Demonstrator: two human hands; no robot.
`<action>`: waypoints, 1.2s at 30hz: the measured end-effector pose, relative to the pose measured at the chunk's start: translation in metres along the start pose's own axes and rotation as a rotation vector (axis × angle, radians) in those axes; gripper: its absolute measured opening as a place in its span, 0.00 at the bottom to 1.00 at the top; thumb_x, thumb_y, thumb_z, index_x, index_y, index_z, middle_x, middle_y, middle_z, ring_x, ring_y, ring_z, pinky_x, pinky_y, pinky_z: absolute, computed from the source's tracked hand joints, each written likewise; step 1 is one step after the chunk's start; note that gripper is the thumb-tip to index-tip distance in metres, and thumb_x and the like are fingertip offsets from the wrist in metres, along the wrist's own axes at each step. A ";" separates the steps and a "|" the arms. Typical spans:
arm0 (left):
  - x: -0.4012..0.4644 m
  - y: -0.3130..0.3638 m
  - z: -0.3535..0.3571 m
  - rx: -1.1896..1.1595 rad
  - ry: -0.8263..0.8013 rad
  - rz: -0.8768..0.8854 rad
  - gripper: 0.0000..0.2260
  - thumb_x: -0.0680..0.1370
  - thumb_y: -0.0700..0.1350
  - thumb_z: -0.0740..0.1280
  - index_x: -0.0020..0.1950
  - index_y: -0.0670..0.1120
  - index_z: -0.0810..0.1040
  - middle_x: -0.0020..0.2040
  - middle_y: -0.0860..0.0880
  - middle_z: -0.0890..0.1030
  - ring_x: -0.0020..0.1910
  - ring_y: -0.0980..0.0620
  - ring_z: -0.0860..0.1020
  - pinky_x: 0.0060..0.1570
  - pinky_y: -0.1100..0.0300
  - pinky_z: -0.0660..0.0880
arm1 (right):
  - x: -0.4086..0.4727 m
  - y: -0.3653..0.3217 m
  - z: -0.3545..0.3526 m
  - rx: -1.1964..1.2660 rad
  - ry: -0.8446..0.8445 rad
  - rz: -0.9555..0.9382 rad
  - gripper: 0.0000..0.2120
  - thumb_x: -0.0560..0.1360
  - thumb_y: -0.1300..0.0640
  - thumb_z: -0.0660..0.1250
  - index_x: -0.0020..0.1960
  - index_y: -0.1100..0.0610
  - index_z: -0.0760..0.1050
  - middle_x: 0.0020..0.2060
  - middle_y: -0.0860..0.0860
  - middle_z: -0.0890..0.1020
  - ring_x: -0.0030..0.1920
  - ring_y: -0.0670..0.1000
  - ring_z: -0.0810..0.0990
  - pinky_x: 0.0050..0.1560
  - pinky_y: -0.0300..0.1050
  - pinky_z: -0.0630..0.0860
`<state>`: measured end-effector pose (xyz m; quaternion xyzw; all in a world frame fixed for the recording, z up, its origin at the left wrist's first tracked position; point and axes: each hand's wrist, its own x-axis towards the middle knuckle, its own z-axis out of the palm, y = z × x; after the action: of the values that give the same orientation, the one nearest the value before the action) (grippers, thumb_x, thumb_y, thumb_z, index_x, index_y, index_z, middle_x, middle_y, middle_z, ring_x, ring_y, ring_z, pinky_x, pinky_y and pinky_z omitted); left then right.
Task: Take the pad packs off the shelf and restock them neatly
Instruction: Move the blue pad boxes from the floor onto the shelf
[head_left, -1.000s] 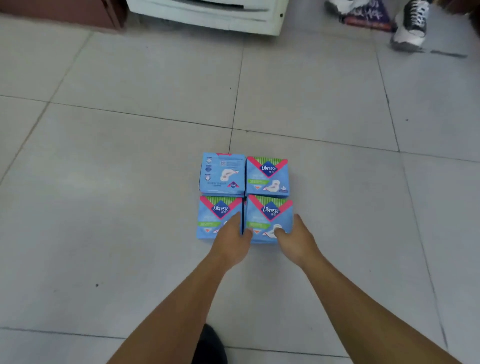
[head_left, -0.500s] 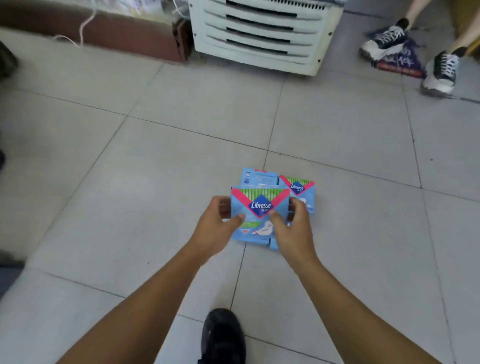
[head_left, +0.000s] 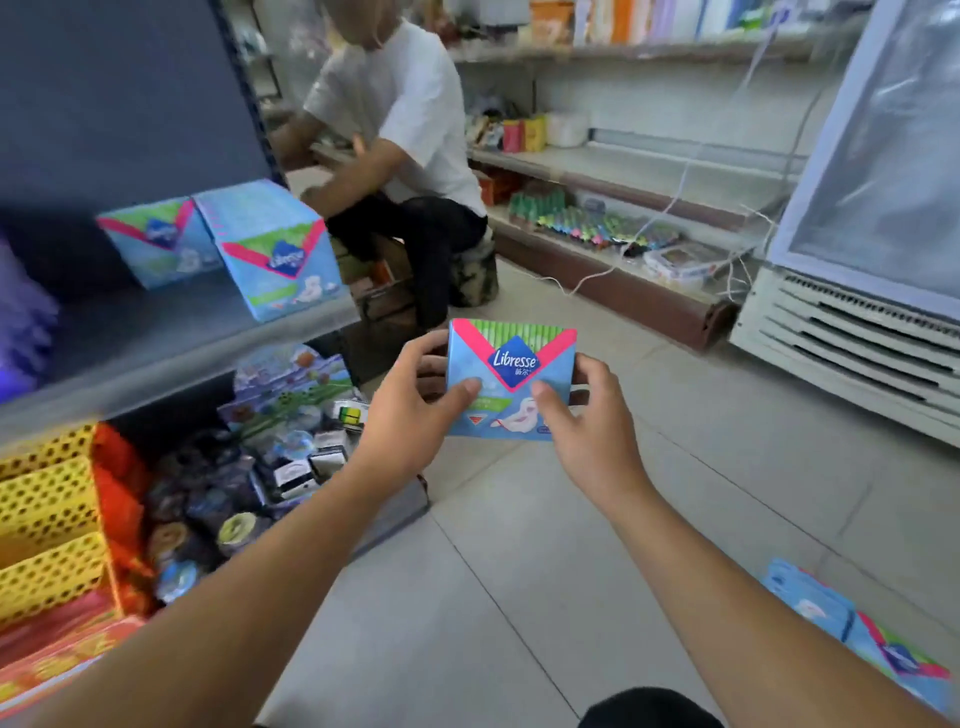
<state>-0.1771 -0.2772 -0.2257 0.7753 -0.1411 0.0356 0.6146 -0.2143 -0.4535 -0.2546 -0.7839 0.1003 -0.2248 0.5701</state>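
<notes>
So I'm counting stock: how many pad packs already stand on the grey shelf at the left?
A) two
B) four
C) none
A: two pad packs stand side by side on the grey shelf, while both hands hold another pack out in front.

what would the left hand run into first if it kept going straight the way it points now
Hard to be sure of depth, but the left hand, holding the pad pack with the right hand, points past the shelf edge; the seated person looks first.
</notes>
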 end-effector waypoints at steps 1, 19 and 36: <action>-0.003 0.008 -0.025 0.012 0.053 0.017 0.22 0.75 0.44 0.73 0.66 0.56 0.71 0.50 0.51 0.80 0.49 0.53 0.81 0.46 0.61 0.79 | 0.001 -0.020 0.019 0.005 -0.029 -0.038 0.17 0.76 0.53 0.70 0.62 0.53 0.72 0.55 0.50 0.76 0.52 0.44 0.78 0.38 0.25 0.72; 0.035 -0.010 -0.309 0.167 0.583 -0.058 0.18 0.74 0.44 0.74 0.62 0.51 0.74 0.50 0.50 0.82 0.49 0.50 0.82 0.51 0.45 0.80 | 0.027 -0.197 0.287 -0.092 -0.394 -0.378 0.21 0.76 0.53 0.68 0.67 0.54 0.69 0.61 0.49 0.74 0.61 0.49 0.74 0.59 0.44 0.72; 0.192 -0.108 -0.363 0.312 0.676 -0.199 0.19 0.76 0.41 0.71 0.64 0.46 0.69 0.55 0.53 0.78 0.52 0.55 0.77 0.53 0.57 0.76 | 0.097 -0.160 0.423 -0.316 -0.454 -0.504 0.25 0.78 0.55 0.63 0.73 0.57 0.64 0.66 0.52 0.72 0.66 0.54 0.71 0.63 0.49 0.69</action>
<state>0.0780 0.0611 -0.1957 0.8139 0.1524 0.2505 0.5016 0.0522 -0.0819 -0.1868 -0.8921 -0.1911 -0.1604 0.3768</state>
